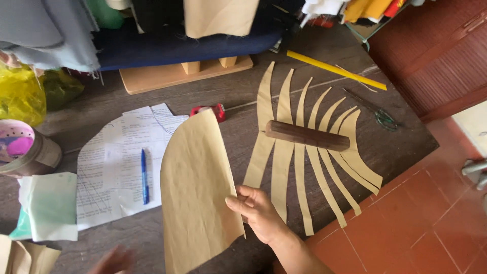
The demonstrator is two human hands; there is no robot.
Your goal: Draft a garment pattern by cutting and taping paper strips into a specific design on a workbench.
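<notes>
Right hand pinching tan paper piece, blurred left hand cut off, grip unreadable, curved paper strips beside.

Right hand gripping a tan paper pattern piece over a dark wooden worktop.

The piece has a rounded top and is pinched at its right edge, thumb on top; the left hand shows blurred at the bottom edge, apart from it. Just right of the piece, a fan of curved tan paper strips lies flat, with a brown wooden roller across it. To the left lies a printed paper sheet with a blue pen on it. A yellow ruler and scissors lie near the far right corner, and a small red tool sits behind the piece.
</notes>
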